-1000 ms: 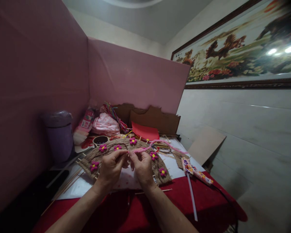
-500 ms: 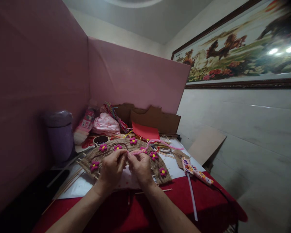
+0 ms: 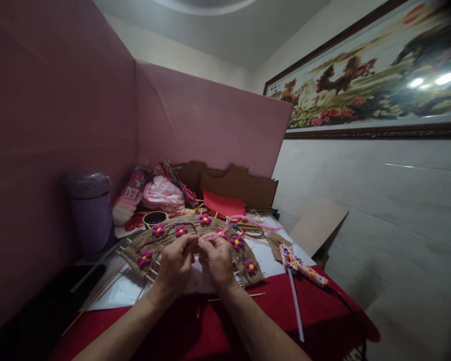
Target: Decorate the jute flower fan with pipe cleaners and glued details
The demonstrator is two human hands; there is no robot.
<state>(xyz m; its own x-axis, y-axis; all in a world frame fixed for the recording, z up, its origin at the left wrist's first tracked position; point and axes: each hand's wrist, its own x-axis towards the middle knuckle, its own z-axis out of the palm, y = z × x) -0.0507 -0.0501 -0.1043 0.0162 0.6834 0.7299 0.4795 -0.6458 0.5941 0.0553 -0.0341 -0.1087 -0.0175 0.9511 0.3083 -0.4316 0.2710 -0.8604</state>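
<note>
My left hand [image 3: 175,266] and my right hand [image 3: 218,260] meet over the middle of the table, fingers pinched together on one end of a pink fuzzy pipe cleaner [image 3: 248,221]. The pipe cleaner runs from the pinch up and to the right, bending above the table. Under the hands lies an arch-shaped piece woven from brown twine on wooden sticks [image 3: 161,239], dotted with several magenta flowers with yellow centres [image 3: 158,229]. The arch rests on a white sheet [image 3: 265,252] over a red tablecloth [image 3: 315,306].
A purple lidded jar [image 3: 92,210] stands at the left by the pink partition. Pink cloth [image 3: 162,194], brown cardboard [image 3: 240,184], red paper [image 3: 223,204] and a small dark bowl [image 3: 155,217] crowd the back. A patterned tool with a white stick [image 3: 296,273] lies at the right.
The hands have drawn closer together and the pipe cleaner's free length has shortened, its far end pulled in toward the hands. The view has shifted slightly.
</note>
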